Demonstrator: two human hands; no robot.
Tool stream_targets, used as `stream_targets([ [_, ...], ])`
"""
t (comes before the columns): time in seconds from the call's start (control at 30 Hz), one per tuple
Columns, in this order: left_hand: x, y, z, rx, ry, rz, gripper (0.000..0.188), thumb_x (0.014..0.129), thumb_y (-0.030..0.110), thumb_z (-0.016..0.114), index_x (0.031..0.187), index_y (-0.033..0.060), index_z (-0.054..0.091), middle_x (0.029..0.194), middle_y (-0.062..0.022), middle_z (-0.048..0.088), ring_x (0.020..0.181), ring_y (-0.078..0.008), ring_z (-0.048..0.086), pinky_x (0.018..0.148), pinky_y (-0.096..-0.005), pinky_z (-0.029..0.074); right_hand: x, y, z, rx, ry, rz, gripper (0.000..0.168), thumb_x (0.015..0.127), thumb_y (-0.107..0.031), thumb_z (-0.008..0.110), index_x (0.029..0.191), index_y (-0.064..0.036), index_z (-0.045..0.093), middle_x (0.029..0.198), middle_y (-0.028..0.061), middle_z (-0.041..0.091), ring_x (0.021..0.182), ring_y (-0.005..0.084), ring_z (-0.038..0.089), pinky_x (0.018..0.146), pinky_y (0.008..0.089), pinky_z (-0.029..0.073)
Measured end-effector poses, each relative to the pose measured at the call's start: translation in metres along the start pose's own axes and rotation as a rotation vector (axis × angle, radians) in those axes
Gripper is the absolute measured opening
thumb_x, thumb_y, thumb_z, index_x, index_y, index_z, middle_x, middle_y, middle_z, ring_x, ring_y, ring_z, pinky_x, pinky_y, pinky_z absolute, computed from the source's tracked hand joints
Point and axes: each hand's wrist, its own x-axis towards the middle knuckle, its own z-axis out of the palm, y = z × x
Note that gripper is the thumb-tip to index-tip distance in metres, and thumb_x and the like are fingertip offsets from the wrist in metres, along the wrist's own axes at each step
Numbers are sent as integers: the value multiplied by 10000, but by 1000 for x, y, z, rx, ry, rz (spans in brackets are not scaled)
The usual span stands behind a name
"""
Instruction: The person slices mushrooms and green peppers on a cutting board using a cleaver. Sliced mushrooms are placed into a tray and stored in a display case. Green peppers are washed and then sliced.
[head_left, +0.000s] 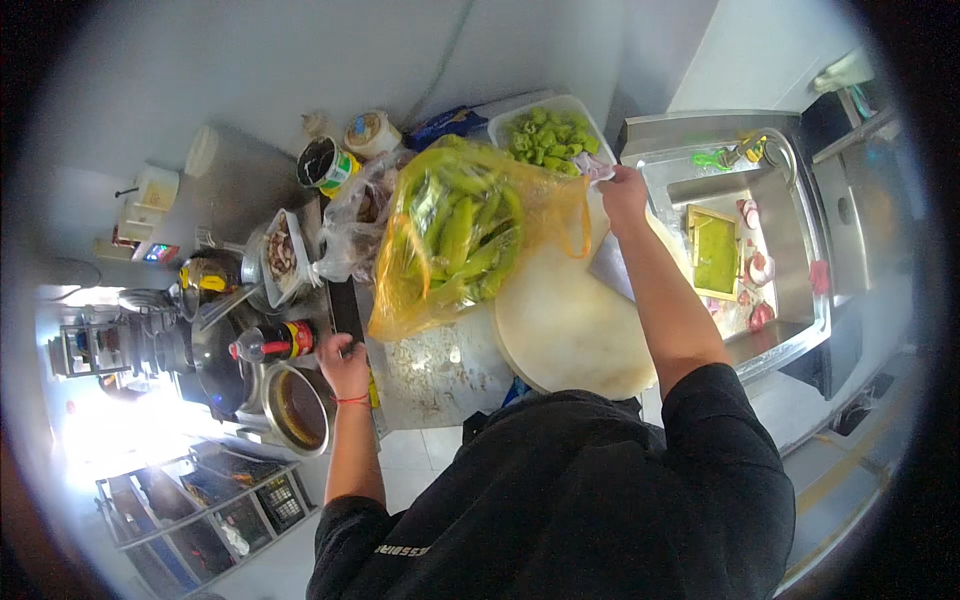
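My right hand (624, 196) is at the near corner of a clear plastic tub (496, 133) of cut green peppers (546, 135); a crumpled pinkish-purple piece (591, 166) lies by its fingertips. Whether the hand grips the piece or the tub's rim, I cannot tell. My left hand (343, 364), with a red string at the wrist, is beside a dark sauce bottle (281, 341), fingers partly spread and holding nothing visible. Between my hands, long green peppers (457, 236) fill a yellow plastic bag (390, 311). It rests against a round pale cutting board (570, 330), where a cleaver's blade (613, 266) lies partly under my right forearm.
At right a steel sink (810, 300) holds a green board (715, 253) and pinkish-white pieces. Left stand a pot of brown liquid (300, 411), a wok (217, 360) and a white tray of sliced food (283, 255). Clear bags (360, 217) and an open can (328, 166) sit behind.
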Motion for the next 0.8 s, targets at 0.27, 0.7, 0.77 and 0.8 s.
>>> stream_targets([
  [0.27, 63, 160, 47, -15, -399, 649, 224, 914, 200, 685, 1097, 73, 713, 1148, -161, 701, 1017, -371, 693, 871, -473, 570, -157, -98, 30, -449, -859, -995, 169, 856, -78, 650, 1009, -76, 720, 1082, 151, 732, 1081, 372, 691, 915, 483, 552],
  [0.7, 136, 71, -5, 469, -588, 163, 1273, 663, 316, 957, 1638, 86, 171, 1574, -241, 425, 1263, -362, 630, 985, -465, 568, -91, -177, 69, -1322, -384, -879, 1151, 667, -311, 941, 1620, -246, 300, 1635, 172, 368, 1424, 386, 454, 1037, 565, 473],
  [0.77, 139, 37, 27, 222, -581, 219, 1321, 653, 249, 965, 1638, 34, 112, 1628, -242, 349, 1356, -358, 554, 1079, -443, 503, -75, -183, 66, -1279, -507, -822, 1117, 665, -302, 944, 1605, -255, 342, 1675, 159, 284, 1458, 382, 404, 1079, 602, 414],
  [0.8, 142, 35, 35, 45, -619, 206, 1263, 687, 212, 947, 1630, -2, 134, 1640, -241, 337, 1402, -350, 512, 1132, -426, 455, -66, -184, 53, -1267, -557, -775, 1101, 664, -298, 946, 1597, -260, 363, 1695, 152, 242, 1475, 380, 378, 1099, 620, 385],
])
